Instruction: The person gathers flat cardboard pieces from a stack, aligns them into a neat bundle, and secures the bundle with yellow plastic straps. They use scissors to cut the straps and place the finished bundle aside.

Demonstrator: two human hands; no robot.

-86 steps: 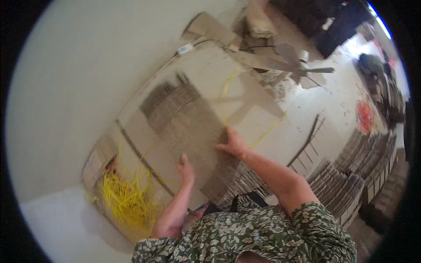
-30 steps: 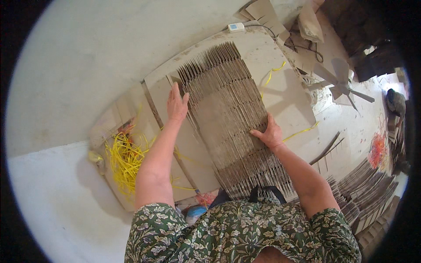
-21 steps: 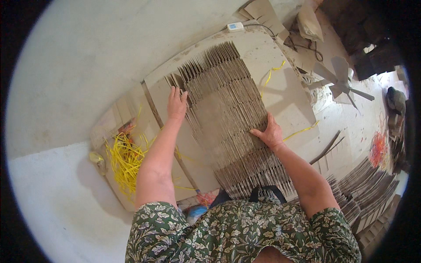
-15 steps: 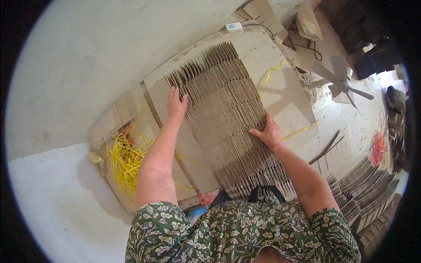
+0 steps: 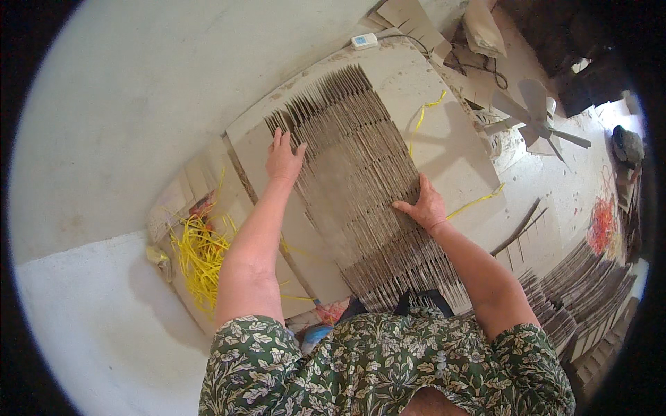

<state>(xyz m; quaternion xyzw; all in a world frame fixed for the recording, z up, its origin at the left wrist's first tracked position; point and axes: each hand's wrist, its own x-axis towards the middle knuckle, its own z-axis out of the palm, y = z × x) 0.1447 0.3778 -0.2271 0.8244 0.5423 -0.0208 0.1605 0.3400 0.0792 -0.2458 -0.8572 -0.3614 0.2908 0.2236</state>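
A long block of slotted grey-brown cardboard partitions, packed edge to edge, lies across the table in front of me. My left hand rests on its left side near the far end, fingers stretched and thumb apart. On the right side, midway along, my right hand presses against the edges, its thumb spread over the top. The block's near end reaches up to my shirt. Yellow strapping comes out beyond the right side of the block, and another yellow length runs by my right wrist.
A tangle of yellow strapping lies at the left. A small white device sits on the table's far edge by the wall. Right of the table stand a fan and more stacked partitions, with red string nearby.
My left hand has shifted slightly right and away from me along the block's left side. The right hand keeps nearly the same place. The whole view has tilted a little.
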